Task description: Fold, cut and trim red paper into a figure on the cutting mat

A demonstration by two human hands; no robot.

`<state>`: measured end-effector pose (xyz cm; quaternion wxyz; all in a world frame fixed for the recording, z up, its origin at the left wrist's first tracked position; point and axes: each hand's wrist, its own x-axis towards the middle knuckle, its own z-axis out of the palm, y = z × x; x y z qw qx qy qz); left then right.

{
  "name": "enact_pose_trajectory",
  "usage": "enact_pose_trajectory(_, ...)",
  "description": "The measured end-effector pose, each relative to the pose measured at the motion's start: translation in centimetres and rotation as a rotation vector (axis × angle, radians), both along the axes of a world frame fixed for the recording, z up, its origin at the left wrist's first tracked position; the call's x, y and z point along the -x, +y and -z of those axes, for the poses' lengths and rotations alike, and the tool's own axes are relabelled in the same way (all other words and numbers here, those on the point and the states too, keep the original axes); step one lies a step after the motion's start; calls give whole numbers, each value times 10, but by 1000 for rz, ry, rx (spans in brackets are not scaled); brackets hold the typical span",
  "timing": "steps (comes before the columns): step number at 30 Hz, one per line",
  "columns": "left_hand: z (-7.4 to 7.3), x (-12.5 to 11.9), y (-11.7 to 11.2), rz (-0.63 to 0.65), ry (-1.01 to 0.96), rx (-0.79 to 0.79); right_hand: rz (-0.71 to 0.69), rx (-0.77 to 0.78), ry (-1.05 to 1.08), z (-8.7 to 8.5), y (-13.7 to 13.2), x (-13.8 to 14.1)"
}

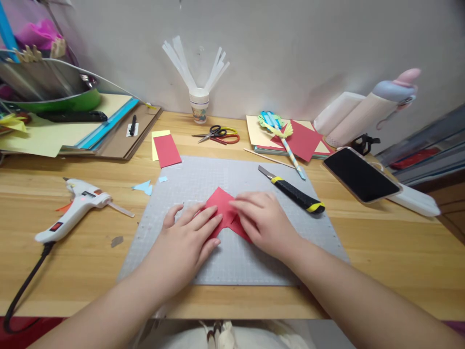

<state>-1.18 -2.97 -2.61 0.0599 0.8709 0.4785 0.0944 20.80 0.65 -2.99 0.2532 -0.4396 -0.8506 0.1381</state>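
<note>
A folded piece of red paper [222, 206] lies on the grey cutting mat [203, 184] in the middle of the wooden table. My left hand [187, 235] lies flat on its left part, fingers stretched out and pressing down. My right hand [262, 220] rests on its right part, fingers extended and pressing the paper's fold. Both hands hide much of the paper.
A black-and-yellow utility knife [294, 191] lies on the mat's right side. A white glue gun [74, 206] lies at the left, scissors [217, 134] and a cup of sticks [199, 104] at the back, a phone [359, 174] at the right, red and yellow paper [166, 149] behind the mat.
</note>
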Motion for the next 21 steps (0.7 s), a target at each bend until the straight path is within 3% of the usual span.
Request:
enact_pose_trajectory(3,2,-2,4,-2,1,8,-121,13,-203,-5,-12,0)
enact_pose_trajectory(7,6,-1,5,0,-6,0,-99,45,-331,-7,-20,3)
enact_pose_trajectory(21,11,5,7,13,-40,11,-72,20,-410,0,-28,12)
